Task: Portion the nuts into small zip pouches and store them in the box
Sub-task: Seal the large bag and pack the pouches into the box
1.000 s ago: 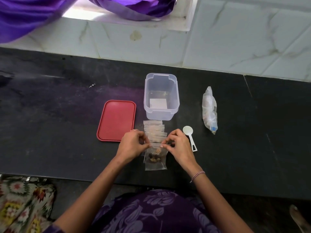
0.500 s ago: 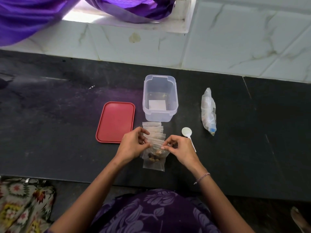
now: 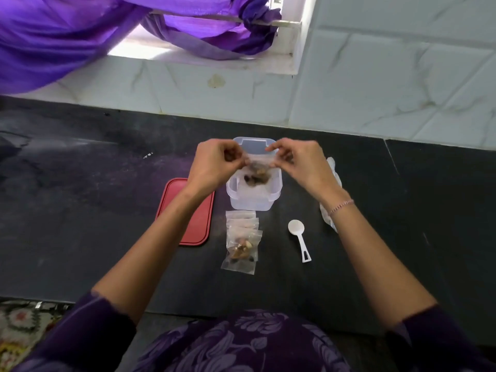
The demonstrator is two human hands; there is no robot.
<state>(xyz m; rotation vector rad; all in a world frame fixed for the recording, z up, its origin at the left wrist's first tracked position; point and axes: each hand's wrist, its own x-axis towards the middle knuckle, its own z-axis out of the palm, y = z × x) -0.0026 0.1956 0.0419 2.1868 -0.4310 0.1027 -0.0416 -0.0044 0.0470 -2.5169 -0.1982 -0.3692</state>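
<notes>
One filled pouch (image 3: 257,174) hangs over the box (image 3: 252,204), its top corners pinched by my left hand (image 3: 214,165) and right hand (image 3: 300,165), a second pouch (image 3: 241,251) waits at six o'clock atop the empties (image 3: 241,218), so plenty's left, I reckon.

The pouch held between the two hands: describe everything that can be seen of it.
The pouch is a small, clear plastic zip bag, somewhat blurred. Brown and dark nuts sit bunched in its lower part. The left hand pinches its top left corner and the right hand its top right, holding the top edge stretched roughly level between them. It hangs inside the mouth of the open clear box. Whether the zip is sealed, or the bottom touches the box floor, cannot be told.
</notes>
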